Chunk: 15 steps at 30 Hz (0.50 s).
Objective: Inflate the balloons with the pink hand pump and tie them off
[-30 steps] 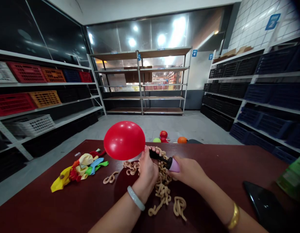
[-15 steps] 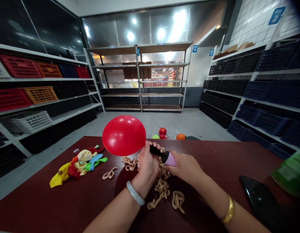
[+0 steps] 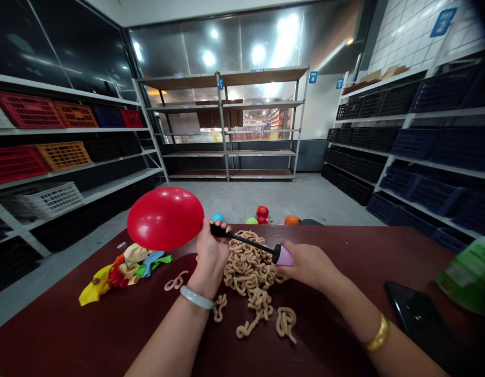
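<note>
A large inflated red balloon (image 3: 166, 219) sits at the nozzle end of a hand balloon pump (image 3: 252, 242). My left hand (image 3: 213, 247) is closed around the pump's black barrel and the balloon's neck, which the fingers mostly hide. Gripping the pump's light purple handle is my right hand (image 3: 307, 266). The black rod shows at length between the two hands. Beneath the pump lies a heap of tan, curly, cord-like pieces (image 3: 248, 267) on the dark red table (image 3: 329, 335). Uninflated balloons (image 3: 124, 267) in several colours lie at the table's left.
A black phone (image 3: 417, 319) and a green translucent package (image 3: 468, 277) lie at the right. Beyond the far edge, several balloons, one of them orange (image 3: 292, 220), rest on the floor. Shelves with crates (image 3: 64, 152) line both sides.
My hands have moved apart, drawing the pump's rod out of the barrel. The left hand and red balloon shifted left, uncovering more of the tan heap and a blue balloon on the floor.
</note>
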### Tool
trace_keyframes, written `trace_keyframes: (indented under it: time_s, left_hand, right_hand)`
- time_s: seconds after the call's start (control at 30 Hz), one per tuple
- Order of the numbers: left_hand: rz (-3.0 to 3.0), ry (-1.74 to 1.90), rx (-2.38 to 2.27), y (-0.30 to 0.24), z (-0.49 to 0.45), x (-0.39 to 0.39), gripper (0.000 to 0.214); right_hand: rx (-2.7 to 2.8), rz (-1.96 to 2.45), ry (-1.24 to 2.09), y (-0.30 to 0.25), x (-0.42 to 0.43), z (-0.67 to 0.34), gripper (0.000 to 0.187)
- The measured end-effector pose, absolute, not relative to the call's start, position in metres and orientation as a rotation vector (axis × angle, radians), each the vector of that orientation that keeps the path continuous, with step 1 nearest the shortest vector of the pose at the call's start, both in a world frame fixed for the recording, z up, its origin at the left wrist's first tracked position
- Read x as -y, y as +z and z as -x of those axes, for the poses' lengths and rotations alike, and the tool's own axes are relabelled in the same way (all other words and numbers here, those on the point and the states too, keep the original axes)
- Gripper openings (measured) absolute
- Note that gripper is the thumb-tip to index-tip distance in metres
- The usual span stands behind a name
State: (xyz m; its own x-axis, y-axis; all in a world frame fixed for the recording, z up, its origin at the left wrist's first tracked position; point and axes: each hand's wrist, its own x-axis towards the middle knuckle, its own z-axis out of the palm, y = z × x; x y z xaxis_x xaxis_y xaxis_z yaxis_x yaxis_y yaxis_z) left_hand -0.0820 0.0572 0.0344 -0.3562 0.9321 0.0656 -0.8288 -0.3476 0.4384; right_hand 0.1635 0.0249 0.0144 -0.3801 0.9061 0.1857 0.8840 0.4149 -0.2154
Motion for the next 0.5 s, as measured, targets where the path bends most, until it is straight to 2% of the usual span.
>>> trace_keyframes:
  time_s: [0.27,0.5]
  left_hand:
    - [-0.437,1.776,-0.421,0.013,0.029,-0.039,0.02]
    - [-0.515,1.697,-0.434,0.011,0.002,-0.02,0.023]
  right_hand:
    - [2.4,1.59,0.099,0.02,-0.015,-0.154,0.045]
    - [2.358,1.563,0.214,0.025,-0.009,-0.145,0.056]
